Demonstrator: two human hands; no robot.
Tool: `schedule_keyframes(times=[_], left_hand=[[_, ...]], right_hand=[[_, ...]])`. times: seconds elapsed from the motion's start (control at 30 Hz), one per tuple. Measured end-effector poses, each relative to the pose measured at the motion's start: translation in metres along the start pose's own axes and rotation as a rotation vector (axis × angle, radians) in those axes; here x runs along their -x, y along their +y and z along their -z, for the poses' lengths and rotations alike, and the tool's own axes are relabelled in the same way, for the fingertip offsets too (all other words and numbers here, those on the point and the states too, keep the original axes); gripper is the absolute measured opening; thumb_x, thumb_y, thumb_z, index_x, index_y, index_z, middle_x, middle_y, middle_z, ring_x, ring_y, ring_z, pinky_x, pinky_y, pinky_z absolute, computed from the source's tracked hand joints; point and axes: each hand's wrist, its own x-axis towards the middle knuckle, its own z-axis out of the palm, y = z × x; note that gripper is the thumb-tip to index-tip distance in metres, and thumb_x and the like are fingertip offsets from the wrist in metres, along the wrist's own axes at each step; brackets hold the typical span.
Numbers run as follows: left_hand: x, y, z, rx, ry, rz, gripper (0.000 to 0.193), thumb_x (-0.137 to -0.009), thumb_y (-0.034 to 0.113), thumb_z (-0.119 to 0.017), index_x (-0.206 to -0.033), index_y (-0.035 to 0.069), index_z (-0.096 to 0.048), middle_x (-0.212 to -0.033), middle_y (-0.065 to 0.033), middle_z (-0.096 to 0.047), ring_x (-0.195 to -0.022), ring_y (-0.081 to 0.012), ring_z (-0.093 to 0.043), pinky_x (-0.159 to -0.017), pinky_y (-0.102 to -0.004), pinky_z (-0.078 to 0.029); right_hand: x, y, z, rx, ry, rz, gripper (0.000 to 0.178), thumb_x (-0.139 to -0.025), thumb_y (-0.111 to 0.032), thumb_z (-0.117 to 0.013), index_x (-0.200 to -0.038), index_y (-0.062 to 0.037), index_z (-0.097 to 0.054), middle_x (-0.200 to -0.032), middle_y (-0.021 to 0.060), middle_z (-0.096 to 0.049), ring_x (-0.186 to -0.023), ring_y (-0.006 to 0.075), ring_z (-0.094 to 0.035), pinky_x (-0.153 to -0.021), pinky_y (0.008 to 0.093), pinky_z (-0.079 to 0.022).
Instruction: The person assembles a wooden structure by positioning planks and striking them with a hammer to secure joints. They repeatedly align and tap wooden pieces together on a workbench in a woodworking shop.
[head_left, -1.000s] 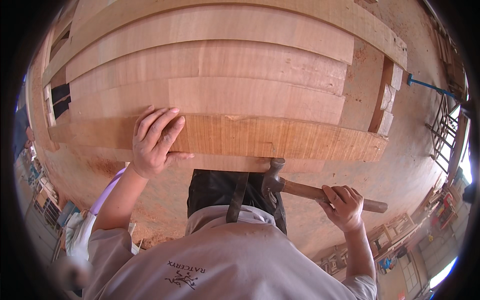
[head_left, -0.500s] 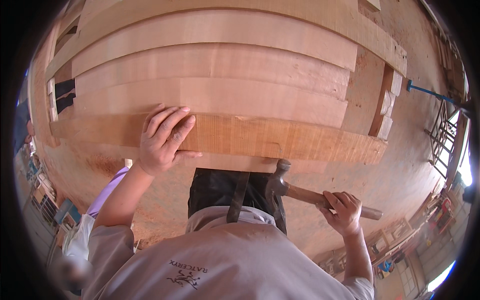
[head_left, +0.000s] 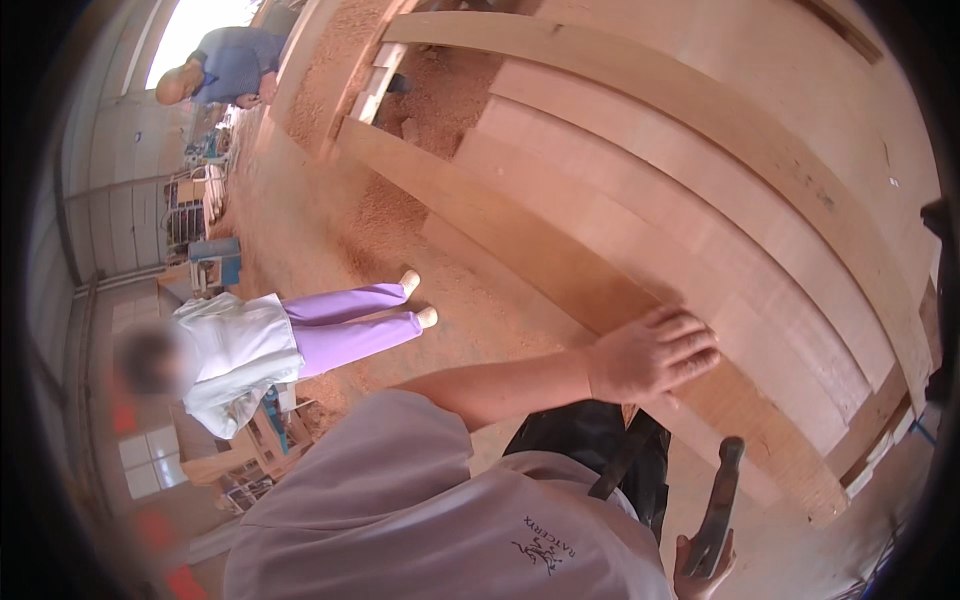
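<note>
My left hand (head_left: 655, 355) lies across a long wooden rail (head_left: 525, 245), its fingers bent over the far side. The thumb is partly hidden at the near side. Low at the right, my right hand (head_left: 705, 567) grips a claw hammer (head_left: 726, 485); the metal head points up, and the handle is mostly hidden. The hammer is apart from the rail, close to its near right end. Beyond the rail, pale wide planks (head_left: 640, 220) lie side by side, overlapped by a second, far rail (head_left: 740, 135).
A person in purple trousers (head_left: 360, 340) stands at the left on the dusty floor (head_left: 470, 330). Another person in a dark shirt (head_left: 235, 62) is at the upper left. Sawdust (head_left: 395, 215) lies by the frame's left end. Wooden pieces (head_left: 265, 445) are stacked behind the nearer person.
The view has swung to the left, bringing both people into sight. My left hand still rests on the rail. The hammer has turned from lying sideways to head up, and my right hand is lower.
</note>
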Motion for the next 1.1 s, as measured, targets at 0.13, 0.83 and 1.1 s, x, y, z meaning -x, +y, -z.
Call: schedule_keyframes(times=[0.13, 0.83, 1.1], left_hand=[[0.023, -0.006, 0.027, 0.189, 0.214, 0.095, 0.07, -0.074, 0.034, -0.085, -0.133, 0.006, -0.061, -0.139, -0.0165, -0.055, -0.135, -0.036, -0.048, -0.112, -0.0538, -0.039], [0.207, -0.198, 0.137, 1.072, 1.352, 1.267, 0.037, -0.09, 0.014, -0.079, -0.118, -0.005, -0.066, -0.114, -0.0091, -0.07, -0.104, -0.0161, -0.065, -0.093, -0.0312, -0.051], [0.205, -0.194, 0.134, 1.027, 1.37, 1.24, 0.039, -0.091, 0.015, -0.079, -0.12, -0.008, -0.065, -0.112, -0.0086, -0.071, -0.101, -0.0143, -0.066, -0.092, -0.0288, -0.051]], right_hand=[[-0.047, -0.028, -0.053, -0.344, 0.042, -0.256, 0.024, -0.079, -0.003, -0.078, -0.098, -0.0014, -0.062, -0.074, 0.0055, -0.064, -0.064, 0.0172, -0.062, -0.062, 0.0308, -0.051], [-0.195, -0.113, -0.146, 0.048, 0.019, -0.122, 0.031, -0.082, -0.018, -0.081, -0.095, -0.0023, -0.058, -0.067, 0.0121, -0.062, -0.056, 0.0278, -0.063, -0.057, 0.0366, -0.048], [-0.196, -0.118, -0.147, 0.061, 0.018, -0.22, 0.034, -0.081, -0.016, -0.081, -0.103, 0.0013, -0.061, -0.078, 0.0148, -0.067, -0.069, 0.0326, -0.069, -0.065, 0.0418, -0.053]])
